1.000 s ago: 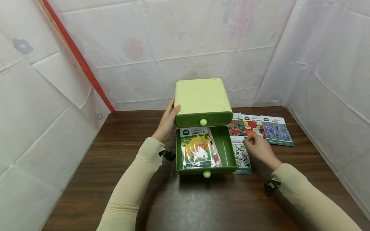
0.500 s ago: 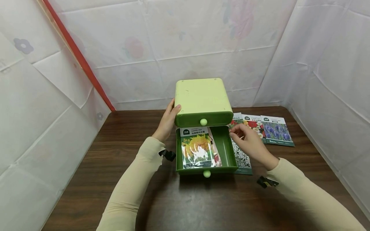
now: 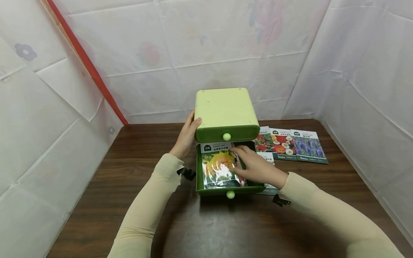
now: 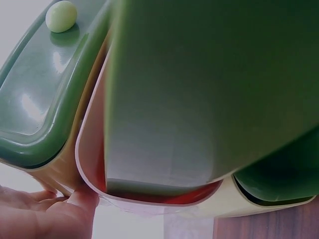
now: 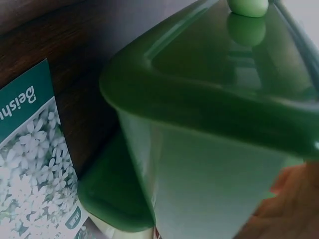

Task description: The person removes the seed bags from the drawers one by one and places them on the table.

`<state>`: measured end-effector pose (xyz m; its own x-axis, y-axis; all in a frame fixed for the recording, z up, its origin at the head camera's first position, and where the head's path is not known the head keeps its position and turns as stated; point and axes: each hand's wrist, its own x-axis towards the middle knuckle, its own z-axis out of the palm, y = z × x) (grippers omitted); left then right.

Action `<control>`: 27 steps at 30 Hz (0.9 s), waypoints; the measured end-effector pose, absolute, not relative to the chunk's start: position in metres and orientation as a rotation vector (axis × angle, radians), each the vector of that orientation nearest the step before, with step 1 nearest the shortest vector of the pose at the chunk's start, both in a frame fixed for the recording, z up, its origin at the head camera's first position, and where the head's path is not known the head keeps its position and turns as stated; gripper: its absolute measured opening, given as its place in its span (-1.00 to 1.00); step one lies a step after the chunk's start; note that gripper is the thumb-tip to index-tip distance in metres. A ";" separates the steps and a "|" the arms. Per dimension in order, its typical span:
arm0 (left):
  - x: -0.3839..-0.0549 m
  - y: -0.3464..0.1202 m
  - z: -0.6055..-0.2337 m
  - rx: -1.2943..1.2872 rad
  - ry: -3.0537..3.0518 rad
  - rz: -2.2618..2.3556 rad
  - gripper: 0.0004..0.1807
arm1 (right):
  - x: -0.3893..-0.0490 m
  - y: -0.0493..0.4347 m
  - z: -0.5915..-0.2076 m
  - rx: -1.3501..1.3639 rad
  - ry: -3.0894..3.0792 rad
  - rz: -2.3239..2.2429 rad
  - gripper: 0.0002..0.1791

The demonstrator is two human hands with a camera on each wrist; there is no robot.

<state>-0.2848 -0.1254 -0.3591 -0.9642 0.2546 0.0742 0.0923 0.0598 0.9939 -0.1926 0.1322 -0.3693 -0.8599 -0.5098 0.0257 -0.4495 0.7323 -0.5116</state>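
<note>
A small drawer cabinet point(image 3: 226, 107) with a pale yellow-green top and green drawer fronts stands at the back of the table. Its lower drawer point(image 3: 256, 187) is pulled out. Inside lies a sunflower seed packet point(image 3: 216, 165), covering most of another packet. My left hand point(image 3: 186, 136) rests against the cabinet's left side, thumb by the front corner. My right hand point(image 3: 258, 166) reaches over the drawer's right wall, its thumb and fingers spread at the sunflower packet's right edge. In the right wrist view the green drawer wall hides most of that hand point(image 5: 291, 199).
Right of the cabinet lie a red-flower packet point(image 3: 263, 139), a red-and-white flower packet point(image 3: 284, 144) and a purple-flower packet point(image 3: 309, 145). A white-flower packet point(image 5: 35, 174) lies beside the drawer, partly under my right arm. White sheeting point(image 3: 206, 53) walls the table point(image 3: 145, 150).
My right hand has moved left from above the loose packets, over the drawer's wall, down to the sunflower packet's edge. The left hand stays on the cabinet's side.
</note>
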 end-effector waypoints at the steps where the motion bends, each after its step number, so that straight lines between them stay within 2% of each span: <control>1: -0.285 -0.125 -0.359 0.359 2.196 2.043 -0.24 | -0.193 0.130 -0.369 -0.786 2.806 -0.756 -0.18; 8: -0.286 -0.125 -0.359 0.344 2.194 2.045 -0.19 | -0.199 0.124 -0.375 -0.810 2.775 -0.586 -0.06; 20: -0.285 -0.126 -0.355 0.365 2.181 2.043 -0.24 | -0.202 0.118 -0.380 -0.849 2.733 -0.477 -0.13; 27: -0.267 -0.123 -0.335 0.383 2.164 2.035 -0.25 | -0.201 0.115 -0.380 -0.872 2.740 -0.473 -0.19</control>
